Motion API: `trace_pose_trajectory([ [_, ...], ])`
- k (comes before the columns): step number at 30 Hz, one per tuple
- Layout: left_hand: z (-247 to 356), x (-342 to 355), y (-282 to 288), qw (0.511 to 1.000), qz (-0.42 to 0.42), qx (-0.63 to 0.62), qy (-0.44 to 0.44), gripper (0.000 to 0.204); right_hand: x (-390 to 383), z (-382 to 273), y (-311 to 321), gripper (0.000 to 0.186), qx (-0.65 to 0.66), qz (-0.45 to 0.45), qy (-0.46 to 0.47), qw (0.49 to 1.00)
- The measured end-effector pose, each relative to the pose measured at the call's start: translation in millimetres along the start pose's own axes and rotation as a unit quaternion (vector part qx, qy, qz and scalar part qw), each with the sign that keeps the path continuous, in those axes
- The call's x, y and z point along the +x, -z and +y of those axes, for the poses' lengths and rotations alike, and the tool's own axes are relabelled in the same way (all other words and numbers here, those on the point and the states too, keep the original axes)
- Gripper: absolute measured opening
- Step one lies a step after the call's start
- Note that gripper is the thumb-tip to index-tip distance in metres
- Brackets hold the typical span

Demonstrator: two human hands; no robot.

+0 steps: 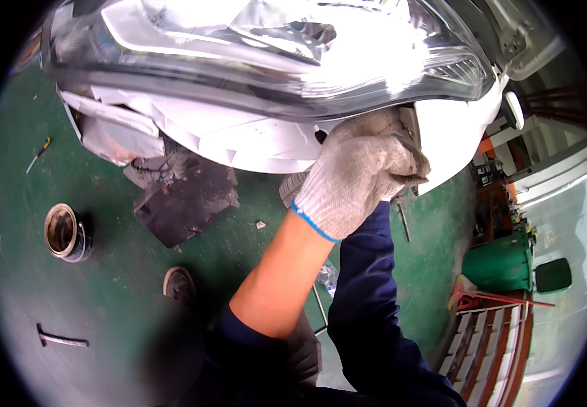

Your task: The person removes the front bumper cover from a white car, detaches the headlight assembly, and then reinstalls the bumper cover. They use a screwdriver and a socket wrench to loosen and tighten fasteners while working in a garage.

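My left hand point(358, 173) wears a grey knit glove with a blue cuff, and its bare forearm rises from the lower middle. Its fingers curl shut over the lower edge of a white car bumper panel point(453, 132), just under a clear headlight point(259, 47). My right arm, in a dark blue sleeve point(365, 292), runs up behind that glove. The right hand is hidden, except perhaps a scrap of grey knit point(292, 188) beside the cuff. A thin metal rod point(402, 220) shows just below the hands.
On the green floor lie a black plastic car part point(185, 200), a round open tin point(63, 232), a screwdriver point(38, 154) and a small metal bracket point(61, 338). My shoe point(179, 283) is below the part. A green bin point(503, 261) and a red rack point(490, 339) stand at right.
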State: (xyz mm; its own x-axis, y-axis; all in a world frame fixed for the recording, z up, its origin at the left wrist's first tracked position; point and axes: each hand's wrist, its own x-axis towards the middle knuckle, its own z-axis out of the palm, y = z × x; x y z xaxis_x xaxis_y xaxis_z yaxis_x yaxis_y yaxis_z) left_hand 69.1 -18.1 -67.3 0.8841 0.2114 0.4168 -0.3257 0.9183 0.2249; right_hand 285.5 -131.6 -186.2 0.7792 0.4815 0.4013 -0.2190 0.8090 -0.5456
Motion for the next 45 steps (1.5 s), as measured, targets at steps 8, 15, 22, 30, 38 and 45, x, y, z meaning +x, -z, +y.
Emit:
trace_pose_trajectory([
  [8,-33.4,15.4,9.3,0.974,-0.052,-0.196,-0.097,0.04,-12.1,-5.3,-18.5,0.051,-0.012,0.024,-0.011,1.0],
  [15,-27.1,9.4,15.0,0.983,-0.069,-0.122,-0.115,0.049,-7.4,-4.7,-21.5,0.047,-0.009,0.028,-0.002,1.0],
  [22,-25.8,15.1,-4.6,0.994,0.08,-0.014,-0.077,0.026,-6.6,-2.0,-24.8,0.043,0.002,0.033,0.01,0.999],
  [30,-23.7,17.9,3.5,0.993,0.032,0.004,-0.112,0.022,-5.6,1.7,-52.4,0.039,-0.019,0.028,0.018,0.999],
  [38,-20.6,19.9,6.2,0.99,0.078,0.029,-0.112,0.028,-98.3,-53.6,-149.4,0.024,-0.43,0.214,-0.045,0.876],
  [45,-21.4,15.3,-0.2,0.987,0.089,0.059,-0.118,0.024,-55.0,-90.8,-203.1,0.044,-0.792,-0.077,0.395,0.46],
])
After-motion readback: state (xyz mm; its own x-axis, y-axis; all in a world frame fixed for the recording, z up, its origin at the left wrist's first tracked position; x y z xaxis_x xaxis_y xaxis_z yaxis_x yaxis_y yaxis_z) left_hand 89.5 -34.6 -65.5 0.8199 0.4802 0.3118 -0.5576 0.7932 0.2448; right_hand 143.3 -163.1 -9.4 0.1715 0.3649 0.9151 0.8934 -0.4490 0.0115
